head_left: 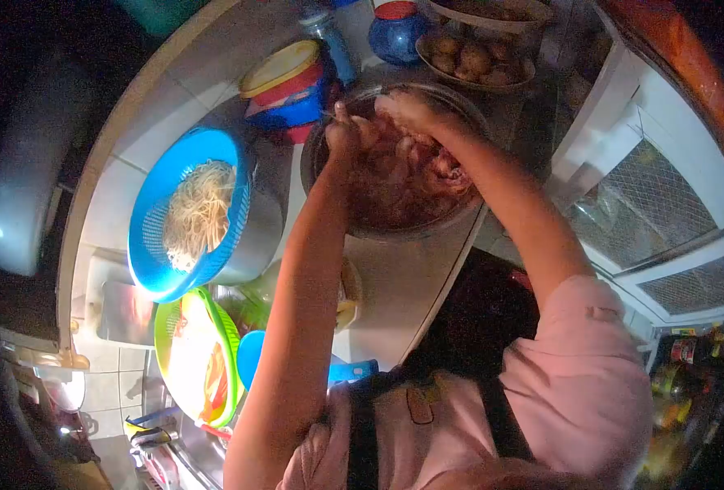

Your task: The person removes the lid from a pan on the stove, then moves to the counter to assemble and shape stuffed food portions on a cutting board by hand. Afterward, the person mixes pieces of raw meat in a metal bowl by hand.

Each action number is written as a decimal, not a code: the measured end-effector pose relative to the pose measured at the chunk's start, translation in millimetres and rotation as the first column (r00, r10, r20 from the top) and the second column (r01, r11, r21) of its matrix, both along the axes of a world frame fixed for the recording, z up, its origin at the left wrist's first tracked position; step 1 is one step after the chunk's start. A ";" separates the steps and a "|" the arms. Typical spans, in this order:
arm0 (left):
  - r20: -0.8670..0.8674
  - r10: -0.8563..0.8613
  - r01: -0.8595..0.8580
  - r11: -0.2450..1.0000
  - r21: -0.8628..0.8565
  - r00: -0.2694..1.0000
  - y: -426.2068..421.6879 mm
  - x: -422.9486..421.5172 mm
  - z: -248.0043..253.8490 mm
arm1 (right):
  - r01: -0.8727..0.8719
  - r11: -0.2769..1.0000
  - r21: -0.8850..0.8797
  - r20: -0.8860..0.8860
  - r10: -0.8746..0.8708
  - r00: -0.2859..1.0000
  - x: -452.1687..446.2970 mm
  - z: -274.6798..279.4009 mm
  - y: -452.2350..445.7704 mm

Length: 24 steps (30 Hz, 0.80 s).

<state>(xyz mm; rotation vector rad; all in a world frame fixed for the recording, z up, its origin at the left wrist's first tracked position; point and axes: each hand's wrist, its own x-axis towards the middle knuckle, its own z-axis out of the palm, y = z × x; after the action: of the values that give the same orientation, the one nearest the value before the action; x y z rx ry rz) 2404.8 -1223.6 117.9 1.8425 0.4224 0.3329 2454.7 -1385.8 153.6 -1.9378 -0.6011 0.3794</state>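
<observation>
A large round pot [321,208] stands on the counter, holding reddish-brown liquid and pieces that look like raw meat [444,167]. At its upper left, my left hand [347,133] is closed with the thumb raised, and a pale piece shows beside its fingers. What those fingers hold is too blurred to make out. My right hand [415,113] reaches in at the far side of the pot, over the pieces. Its fingertips are smeared and partly hidden among pale shapes, so their grip is unclear.
Left of my arm, a blue colander [144,216] holds noodles. Below it are a green basket [230,347] and a blue handle [354,371]. Stacked tubs [284,77], a blue jar [399,39] and a bowl of potatoes [472,79] stand behind the pot. A white-framed mesh door [648,204] is at right.
</observation>
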 end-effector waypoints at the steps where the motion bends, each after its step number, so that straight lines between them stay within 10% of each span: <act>1: 0.039 0.087 -0.089 0.994 0.070 0.995 -7.5 -8.0 6.9 | 0.013 0.998 -0.057 -0.049 -0.016 0.999 -3.4 3.6 -1.0; 6: 0.152 0.067 -0.143 0.808 0.571 0.986 10.3 -7.8 -8.9 | -0.062 0.992 -0.111 0.267 0.090 0.959 -10.4 12.2 -18.4; 8: 0.112 -0.027 0.058 0.957 -0.283 0.993 24.0 -4.9 -23.5 | -0.105 0.969 -0.224 0.231 0.157 0.960 14.4 -0.6 -25.7; 9: 0.110 -0.025 0.056 0.957 -0.285 0.994 26.4 -13.6 -19.5 | -0.061 0.974 -0.217 0.242 0.114 0.963 39.1 -23.3 -27.1; 10: 0.079 -0.345 0.325 0.926 0.193 0.935 26.2 -29.1 -8.7 | -0.017 0.978 -0.209 0.254 0.071 0.965 52.0 -36.0 -27.2; 11: -0.097 -0.588 0.518 0.610 0.600 0.803 23.2 -43.1 5.6 | -0.018 0.978 -0.209 0.255 0.072 0.964 40.7 -25.5 -32.2; 13: -0.378 -0.625 0.719 0.486 0.497 0.683 -5.1 -69.2 60.6 | 0.037 0.496 -0.867 0.391 0.633 0.668 -3.0 7.3 -46.8; 14: -0.620 -0.615 0.873 0.364 0.324 0.487 -18.2 -75.0 73.8 | 0.037 0.496 -0.867 0.391 0.633 0.669 -13.2 3.3 -47.1; 15: -0.619 -0.616 0.873 0.364 0.324 0.486 -18.8 -66.6 35.9 | -0.001 0.525 -0.851 0.331 0.539 0.775 -21.7 -0.9 -47.1; 17: 0.178 -0.542 -0.049 0.243 0.969 0.821 -9.6 -46.5 -71.1 | -0.036 0.553 -0.832 0.252 0.434 0.865 -32.8 -15.7 -42.4; 21: -0.096 -0.615 0.290 0.224 0.930 0.783 -7.1 4.8 -71.0 | 0.040 0.638 -0.769 0.204 0.185 0.961 -48.6 -23.8 -30.0; 23: 0.104 -0.290 0.148 0.726 0.671 0.951 22.4 60.2 -169.7 | 0.021 0.616 -0.788 0.354 0.425 0.833 -34.5 -37.5 -40.3; 24: 0.109 -0.291 0.146 0.728 0.669 0.951 -23.5 37.4 -120.5 | 0.025 0.613 -0.790 0.357 0.426 0.831 -26.5 -41.5 -38.3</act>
<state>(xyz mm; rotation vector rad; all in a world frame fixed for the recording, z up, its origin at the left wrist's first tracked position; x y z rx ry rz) 2442.1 -1247.1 -2.6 2.4880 -0.0944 0.5548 2428.3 -1424.1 112.1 -2.8705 -1.1773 0.2714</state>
